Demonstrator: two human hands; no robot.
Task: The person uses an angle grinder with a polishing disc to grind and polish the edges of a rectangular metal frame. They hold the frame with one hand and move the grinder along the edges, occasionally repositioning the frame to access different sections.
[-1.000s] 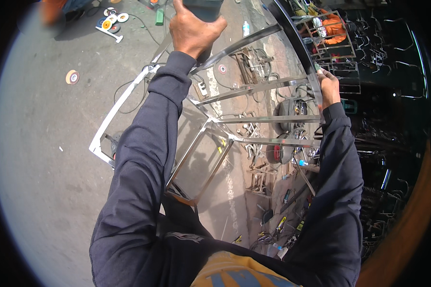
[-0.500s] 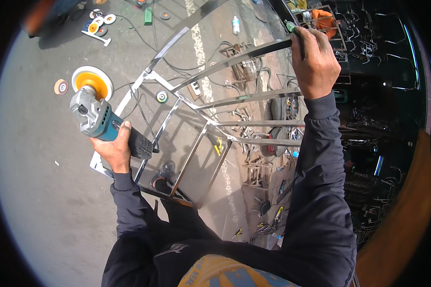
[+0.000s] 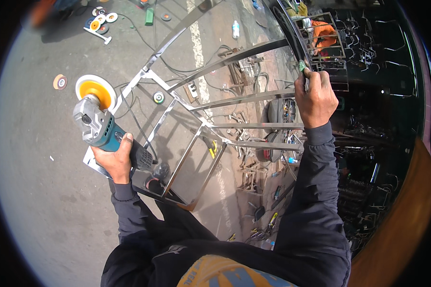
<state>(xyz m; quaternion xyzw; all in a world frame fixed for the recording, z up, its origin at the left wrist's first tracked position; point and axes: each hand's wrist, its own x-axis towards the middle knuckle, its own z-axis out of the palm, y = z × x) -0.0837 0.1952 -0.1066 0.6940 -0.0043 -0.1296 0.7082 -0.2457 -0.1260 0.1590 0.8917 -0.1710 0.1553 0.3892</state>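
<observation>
My left hand [image 3: 114, 161] is wrapped around the teal and grey body of an angle grinder [image 3: 111, 138]. Its yellow and white buffing disc [image 3: 95, 91] faces up and away, beside the metal frame [image 3: 251, 50] and not clearly touching it. That welded frame of shiny flat bars stands before me, its lower part near my legs. On the right, my right hand [image 3: 317, 99] is closed in a pinch on a small green lump [image 3: 302, 66], which looks like polishing compound, against the dark curved rail [image 3: 292, 33]. The fingers hide most of the lump.
Loose discs [image 3: 98, 21], a white hammer-shaped tool [image 3: 103, 38] and a green block [image 3: 149, 17] lie at the far left. A power strip [image 3: 192, 91], cables and a water bottle [image 3: 235, 29] are beyond the frame. Pliers and scattered tools lie along the right.
My right hand has moved nearer along the rail with the green lump. My left hand and the grinder have shifted slightly nearer; the view has also moved a little.
</observation>
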